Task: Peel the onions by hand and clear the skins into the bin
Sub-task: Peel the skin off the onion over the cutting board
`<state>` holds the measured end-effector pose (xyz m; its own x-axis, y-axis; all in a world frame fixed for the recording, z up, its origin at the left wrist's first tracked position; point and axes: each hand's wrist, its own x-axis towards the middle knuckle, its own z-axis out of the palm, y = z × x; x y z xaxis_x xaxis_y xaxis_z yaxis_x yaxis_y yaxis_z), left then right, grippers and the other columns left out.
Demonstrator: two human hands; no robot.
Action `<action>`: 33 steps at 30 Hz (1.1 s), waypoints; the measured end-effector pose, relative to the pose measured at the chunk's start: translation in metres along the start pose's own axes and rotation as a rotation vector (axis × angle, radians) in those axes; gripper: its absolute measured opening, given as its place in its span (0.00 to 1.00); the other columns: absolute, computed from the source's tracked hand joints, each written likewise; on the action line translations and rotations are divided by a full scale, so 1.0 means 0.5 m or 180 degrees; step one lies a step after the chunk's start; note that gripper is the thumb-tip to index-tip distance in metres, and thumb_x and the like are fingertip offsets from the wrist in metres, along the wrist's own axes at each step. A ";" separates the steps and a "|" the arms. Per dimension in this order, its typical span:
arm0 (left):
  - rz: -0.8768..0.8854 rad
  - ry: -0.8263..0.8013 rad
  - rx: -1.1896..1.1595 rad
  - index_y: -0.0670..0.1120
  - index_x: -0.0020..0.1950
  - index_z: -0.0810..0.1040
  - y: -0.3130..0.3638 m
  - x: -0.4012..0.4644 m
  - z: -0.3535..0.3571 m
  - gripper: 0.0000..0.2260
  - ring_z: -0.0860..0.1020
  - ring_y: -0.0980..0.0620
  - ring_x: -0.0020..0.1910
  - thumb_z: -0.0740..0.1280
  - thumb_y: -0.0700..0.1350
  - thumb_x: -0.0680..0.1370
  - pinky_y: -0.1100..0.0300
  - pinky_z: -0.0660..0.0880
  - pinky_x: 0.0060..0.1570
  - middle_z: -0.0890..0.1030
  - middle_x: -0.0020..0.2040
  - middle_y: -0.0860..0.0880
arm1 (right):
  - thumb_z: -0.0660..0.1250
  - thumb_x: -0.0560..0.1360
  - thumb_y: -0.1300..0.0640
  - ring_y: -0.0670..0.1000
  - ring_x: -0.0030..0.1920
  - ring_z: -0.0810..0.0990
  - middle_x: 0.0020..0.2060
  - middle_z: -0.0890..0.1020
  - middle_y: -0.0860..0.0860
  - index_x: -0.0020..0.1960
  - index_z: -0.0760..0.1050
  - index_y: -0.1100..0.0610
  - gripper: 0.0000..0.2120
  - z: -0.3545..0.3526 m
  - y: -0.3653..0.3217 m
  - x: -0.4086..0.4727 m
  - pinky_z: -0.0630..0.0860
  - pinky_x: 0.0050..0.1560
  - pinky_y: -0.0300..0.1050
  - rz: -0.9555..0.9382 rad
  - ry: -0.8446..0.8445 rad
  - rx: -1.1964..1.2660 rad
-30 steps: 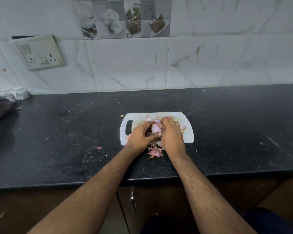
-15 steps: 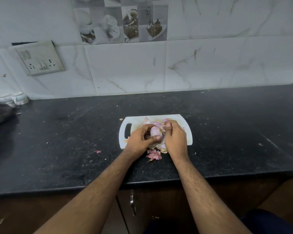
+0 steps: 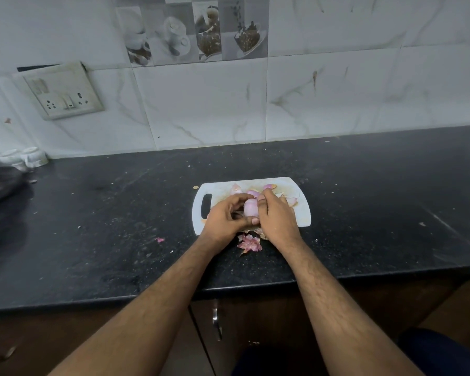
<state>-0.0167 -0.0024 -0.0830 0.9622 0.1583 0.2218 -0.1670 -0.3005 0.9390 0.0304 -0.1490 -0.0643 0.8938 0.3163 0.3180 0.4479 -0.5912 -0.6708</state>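
Little moved: both hands keep working onion [image 3: 250, 208] over cutting board [image 3: 296, 185] near counter's front edge. Left hand [image 3: 223, 217] cups it, right hand [image 3: 276, 218] pinches skin. Peeling underway; next, strip loosened layer.

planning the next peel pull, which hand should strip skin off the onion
Probably the right hand: its fingertips sit at the top of the onion, while the left hand cradles it over the cutting board, thumb beneath.
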 end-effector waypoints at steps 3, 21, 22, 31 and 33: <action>-0.0005 -0.0033 -0.0071 0.49 0.64 0.79 0.003 -0.003 0.000 0.25 0.84 0.44 0.57 0.81 0.45 0.69 0.39 0.78 0.62 0.86 0.58 0.48 | 0.53 0.84 0.54 0.54 0.49 0.75 0.44 0.78 0.50 0.52 0.71 0.54 0.09 0.002 0.013 0.005 0.75 0.52 0.56 -0.0035 -0.0039 0.0137; -0.0141 -0.0085 -0.0451 0.46 0.66 0.77 -0.001 0.000 0.003 0.22 0.83 0.43 0.60 0.77 0.36 0.74 0.41 0.76 0.66 0.84 0.61 0.45 | 0.62 0.82 0.63 0.42 0.41 0.77 0.43 0.80 0.48 0.62 0.72 0.56 0.09 0.001 0.026 0.000 0.70 0.38 0.27 0.0164 0.0547 0.0829; -0.0135 -0.0075 -0.0439 0.46 0.66 0.77 -0.004 0.001 0.003 0.22 0.83 0.43 0.61 0.77 0.36 0.74 0.41 0.76 0.67 0.84 0.61 0.44 | 0.63 0.82 0.64 0.41 0.44 0.78 0.46 0.80 0.48 0.63 0.74 0.56 0.12 -0.002 0.028 -0.002 0.71 0.44 0.26 0.0115 0.0596 0.0979; -0.0077 -0.0086 -0.0392 0.45 0.66 0.77 0.002 -0.003 0.002 0.23 0.82 0.43 0.62 0.77 0.36 0.74 0.39 0.76 0.66 0.84 0.62 0.44 | 0.72 0.78 0.55 0.46 0.43 0.80 0.44 0.82 0.47 0.49 0.81 0.53 0.03 0.008 0.031 0.004 0.76 0.45 0.36 0.0002 0.0482 0.1202; -0.0075 -0.0084 -0.0372 0.46 0.66 0.77 0.005 -0.004 0.003 0.22 0.82 0.43 0.62 0.77 0.36 0.74 0.40 0.76 0.66 0.84 0.61 0.45 | 0.69 0.79 0.55 0.49 0.44 0.79 0.42 0.82 0.46 0.48 0.80 0.54 0.04 0.010 0.033 0.007 0.75 0.45 0.41 -0.0058 0.0461 0.1008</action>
<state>-0.0187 -0.0048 -0.0815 0.9712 0.1387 0.1936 -0.1666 -0.1852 0.9685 0.0409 -0.1538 -0.0775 0.8900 0.2027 0.4085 0.4544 -0.3197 -0.8315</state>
